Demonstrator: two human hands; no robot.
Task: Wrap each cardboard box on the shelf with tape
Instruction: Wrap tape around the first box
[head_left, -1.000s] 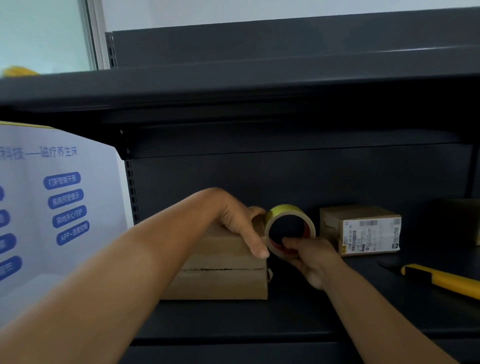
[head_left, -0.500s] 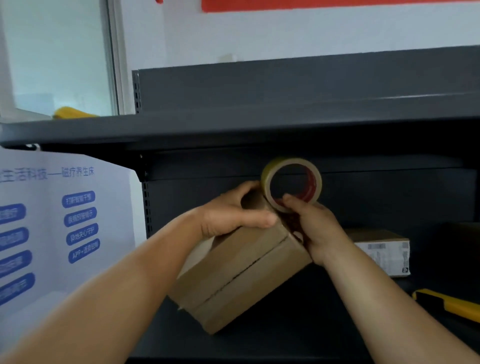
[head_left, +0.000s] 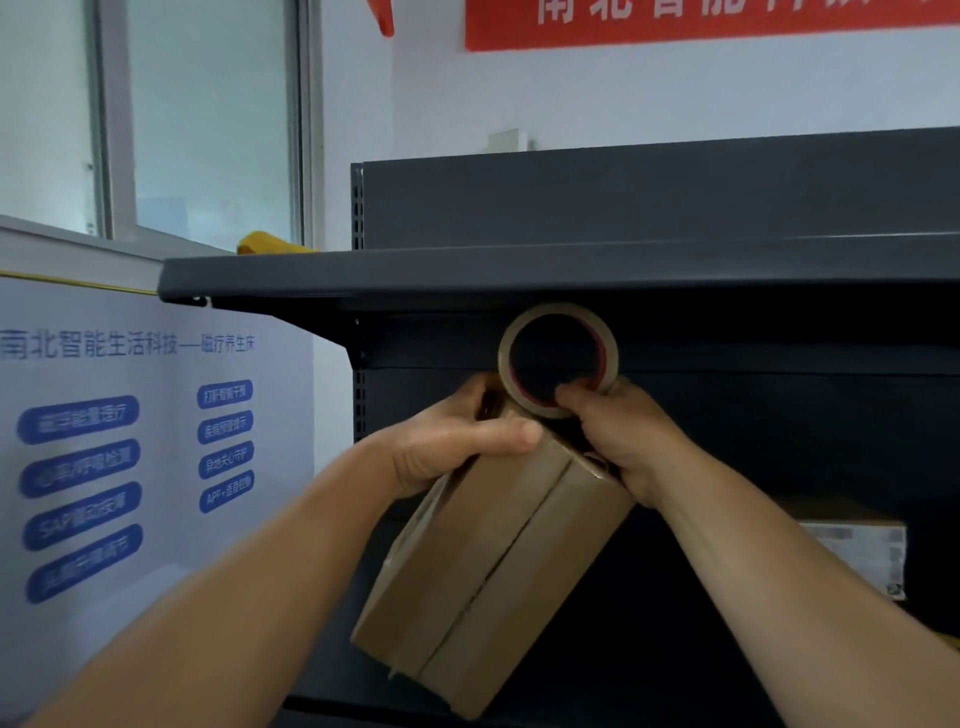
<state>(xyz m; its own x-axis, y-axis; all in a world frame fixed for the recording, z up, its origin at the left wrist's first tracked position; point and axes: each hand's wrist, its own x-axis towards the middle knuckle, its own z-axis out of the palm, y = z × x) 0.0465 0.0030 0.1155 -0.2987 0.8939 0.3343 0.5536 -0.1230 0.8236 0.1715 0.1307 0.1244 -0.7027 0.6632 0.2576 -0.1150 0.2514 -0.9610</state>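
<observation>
A brown cardboard box (head_left: 493, 566) is lifted off the dark shelf and tilted, its seam running lengthwise toward me. My left hand (head_left: 457, 447) grips the box's upper far end, thumb lying across the top face. My right hand (head_left: 618, 431) holds a roll of tape (head_left: 558, 358) at the same end, thumb inside the roll's core; the roll stands upright above the box's top edge. A second cardboard box (head_left: 852, 545) with a white label sits on the shelf at the right, partly hidden by my right forearm.
The upper shelf board (head_left: 519, 270) juts out just above the tape roll. A white poster panel (head_left: 130, 441) with blue labels stands at the left. A yellow object (head_left: 270, 244) lies on the upper shelf's left end.
The box has been lifted off the shelf and tilted up, then brought closer to me. The tape roll rose with it to the box's far end. The yellow knife is out of view.
</observation>
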